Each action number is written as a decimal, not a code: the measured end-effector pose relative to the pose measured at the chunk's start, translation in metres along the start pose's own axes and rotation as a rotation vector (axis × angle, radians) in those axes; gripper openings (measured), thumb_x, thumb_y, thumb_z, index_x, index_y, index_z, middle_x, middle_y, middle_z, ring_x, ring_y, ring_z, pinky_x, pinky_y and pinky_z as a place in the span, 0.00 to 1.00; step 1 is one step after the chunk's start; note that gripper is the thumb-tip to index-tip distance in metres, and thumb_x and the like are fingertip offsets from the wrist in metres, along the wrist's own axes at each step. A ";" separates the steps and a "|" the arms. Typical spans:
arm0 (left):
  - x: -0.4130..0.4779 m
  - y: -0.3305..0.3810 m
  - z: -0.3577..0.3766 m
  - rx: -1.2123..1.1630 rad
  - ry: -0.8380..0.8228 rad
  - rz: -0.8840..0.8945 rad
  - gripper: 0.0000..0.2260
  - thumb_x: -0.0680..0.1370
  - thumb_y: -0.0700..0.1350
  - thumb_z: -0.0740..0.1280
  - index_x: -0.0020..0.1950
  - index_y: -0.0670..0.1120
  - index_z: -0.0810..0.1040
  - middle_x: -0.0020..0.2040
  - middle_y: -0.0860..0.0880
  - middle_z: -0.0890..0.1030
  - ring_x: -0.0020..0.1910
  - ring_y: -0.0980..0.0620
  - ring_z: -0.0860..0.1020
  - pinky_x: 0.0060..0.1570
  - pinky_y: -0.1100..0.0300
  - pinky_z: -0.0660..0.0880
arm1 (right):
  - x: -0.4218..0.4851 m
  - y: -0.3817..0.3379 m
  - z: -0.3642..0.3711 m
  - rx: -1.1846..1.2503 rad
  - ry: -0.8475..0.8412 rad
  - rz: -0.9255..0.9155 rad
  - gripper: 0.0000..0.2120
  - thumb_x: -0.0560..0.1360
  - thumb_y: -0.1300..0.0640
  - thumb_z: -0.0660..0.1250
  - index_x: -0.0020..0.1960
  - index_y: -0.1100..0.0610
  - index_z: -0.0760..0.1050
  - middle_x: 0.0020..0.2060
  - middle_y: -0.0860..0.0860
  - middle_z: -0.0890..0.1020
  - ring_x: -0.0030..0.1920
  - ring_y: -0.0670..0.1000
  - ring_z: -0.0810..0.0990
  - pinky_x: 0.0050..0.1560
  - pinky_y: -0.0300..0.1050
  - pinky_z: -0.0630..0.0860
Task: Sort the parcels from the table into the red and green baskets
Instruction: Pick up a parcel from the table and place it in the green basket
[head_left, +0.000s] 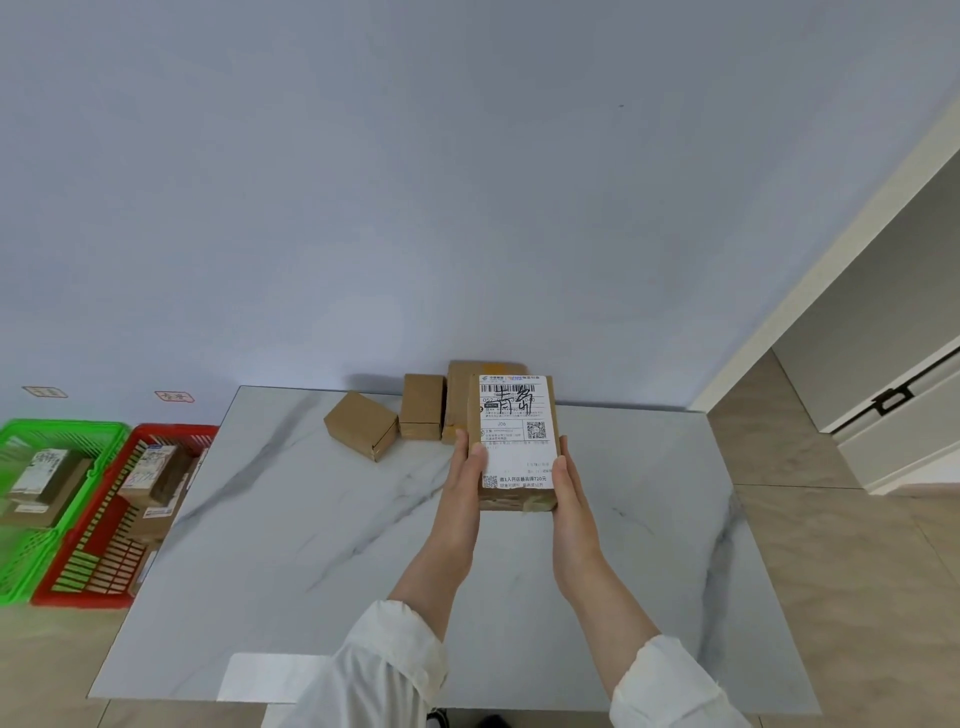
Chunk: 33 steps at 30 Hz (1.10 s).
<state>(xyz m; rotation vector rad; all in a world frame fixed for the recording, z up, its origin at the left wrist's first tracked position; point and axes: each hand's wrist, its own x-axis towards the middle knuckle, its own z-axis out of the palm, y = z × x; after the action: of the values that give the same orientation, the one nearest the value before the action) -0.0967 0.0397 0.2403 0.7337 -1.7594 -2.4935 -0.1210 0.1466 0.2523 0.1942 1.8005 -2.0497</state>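
Head view shows the parcel (514, 441) held above the far middle of the table (311, 545), its long sides clasped between the left hand (462, 478) and the right hand (569, 488), thumbs pressed on the label face and fingers hidden behind. It is probably a stiff, light cardboard box, best held by its sides. It is brown, with a white shipping label, barcode and black handwriting. The red basket (171, 431) and green basket (62, 428) stand left.
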 end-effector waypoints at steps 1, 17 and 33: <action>0.000 0.000 0.000 -0.001 0.001 -0.001 0.31 0.74 0.63 0.58 0.76 0.60 0.53 0.74 0.57 0.65 0.72 0.57 0.63 0.74 0.50 0.56 | -0.001 0.000 0.000 0.010 0.002 -0.002 0.22 0.81 0.48 0.52 0.74 0.44 0.57 0.70 0.44 0.69 0.69 0.45 0.66 0.68 0.41 0.60; 0.002 0.008 -0.007 -0.010 -0.001 0.057 0.28 0.77 0.60 0.58 0.76 0.60 0.55 0.72 0.58 0.67 0.70 0.59 0.66 0.74 0.51 0.58 | -0.002 -0.007 0.009 0.025 -0.020 -0.075 0.20 0.81 0.50 0.52 0.73 0.44 0.59 0.67 0.44 0.71 0.66 0.44 0.68 0.64 0.39 0.62; -0.060 0.022 -0.135 -0.060 0.299 0.108 0.36 0.70 0.68 0.60 0.75 0.59 0.57 0.72 0.58 0.68 0.70 0.57 0.68 0.72 0.50 0.61 | -0.021 0.051 0.128 -0.094 -0.312 0.006 0.21 0.82 0.50 0.52 0.74 0.45 0.59 0.71 0.44 0.68 0.70 0.45 0.66 0.73 0.48 0.60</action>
<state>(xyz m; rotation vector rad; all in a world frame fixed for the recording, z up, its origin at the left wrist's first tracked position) 0.0017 -0.0723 0.2470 0.9235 -1.5710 -2.2198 -0.0620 0.0221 0.2335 -0.1404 1.6918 -1.8654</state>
